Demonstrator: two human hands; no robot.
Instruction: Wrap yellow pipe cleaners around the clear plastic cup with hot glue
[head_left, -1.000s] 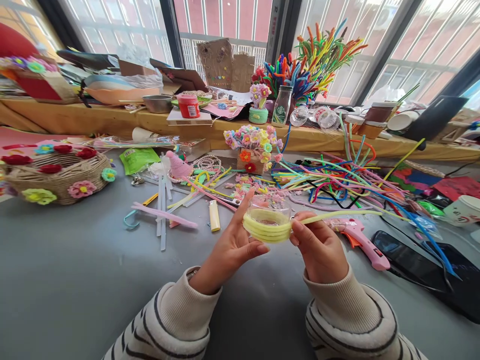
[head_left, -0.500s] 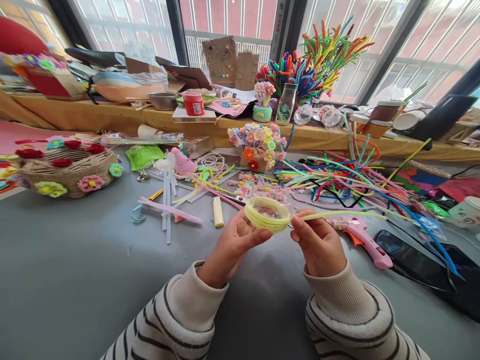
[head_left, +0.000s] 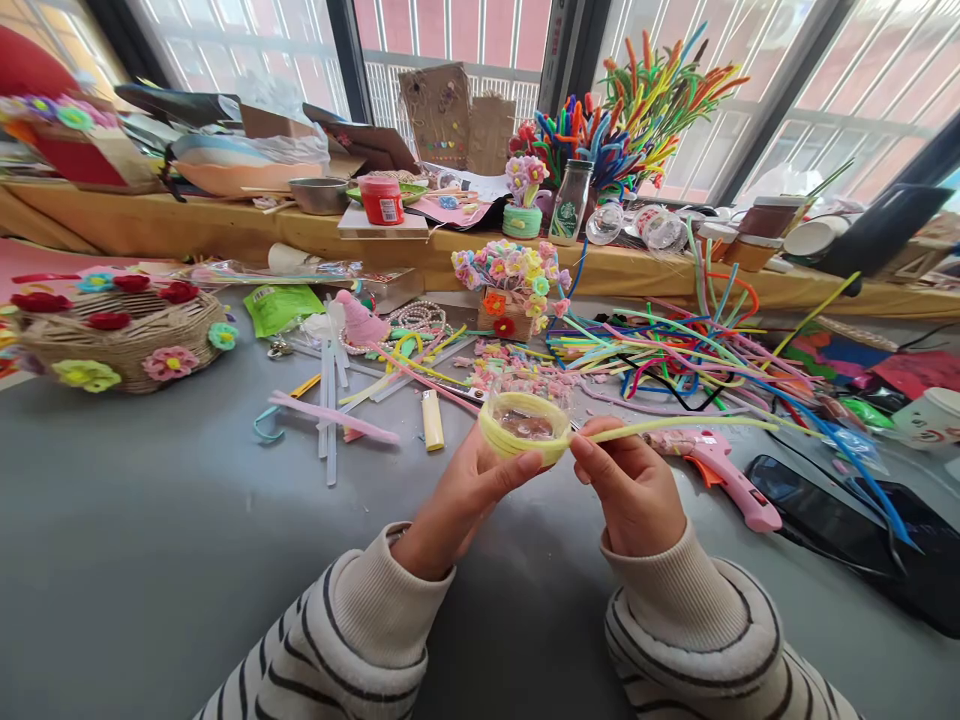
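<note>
A small clear plastic cup (head_left: 531,425), wrapped round with several turns of yellow pipe cleaner, is held over the grey table. My left hand (head_left: 480,485) grips it from the left, thumb on the near side of the coils and fingers hidden behind. Close to its right side, my right hand (head_left: 626,480) pinches the free length of the yellow pipe cleaner (head_left: 690,424), which stretches out to the right. Beyond that hand lies a pink glue gun (head_left: 731,480).
Left of the hands are a yellow lighter (head_left: 432,420) and clear glue sticks (head_left: 327,410). A rope basket (head_left: 124,340) with flowers stands far left. Loose pipe cleaners (head_left: 660,355) are heaped behind. A black phone (head_left: 817,510) lies at right; a cluttered ledge (head_left: 450,245) runs along the back.
The wrapped cup has shifted slightly left and tipped so that more of its inside shows. Both hands stay on the cup and pipe cleaner. The whole view has moved a little.
</note>
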